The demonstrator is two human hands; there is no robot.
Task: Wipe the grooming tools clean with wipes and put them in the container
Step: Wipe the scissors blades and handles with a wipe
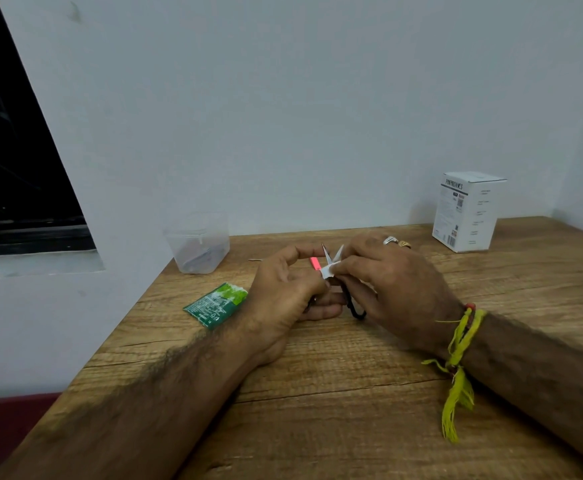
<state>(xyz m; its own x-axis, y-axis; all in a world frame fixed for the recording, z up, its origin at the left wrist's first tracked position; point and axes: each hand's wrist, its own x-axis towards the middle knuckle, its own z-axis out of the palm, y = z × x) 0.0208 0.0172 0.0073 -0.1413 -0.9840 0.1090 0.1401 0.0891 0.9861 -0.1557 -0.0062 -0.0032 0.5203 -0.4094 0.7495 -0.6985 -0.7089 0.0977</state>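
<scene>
Small scissors (333,263) held above the wooden surface (318,393), between the two hands. The left hand (283,292) curls its fingers round the handle end, of which only a dark edge shows beneath the knuckles. The right hand (387,282) pinches a small white wipe (328,271) against the scissors just below the blades, which stand parted in a narrow V pointing away from the person. A black loop (354,306), seemingly a handle ring or a cord, hangs under the right hand; which one cannot be told.

Handling, as a judgement: the scissors look light, rigid and thin, with sharp tips; the metal is probably slick once wetted. They are best taken by the handle end, as the left hand does, with the wipe drawn from pivot toward tips along the flat of each blade. The wipe is soft and limp, and wants a firm pinch.

A pink tool (315,263) shows just beyond the left hand's fingertips, whether it lies on the surface is unclear. The clear plastic container (198,244), already holding some items, stands beyond and left of the left hand, against the wall. A green wipe sachet (215,304) lies just left of the left wrist. A white carton (467,213) stands well beyond the right hand.
</scene>
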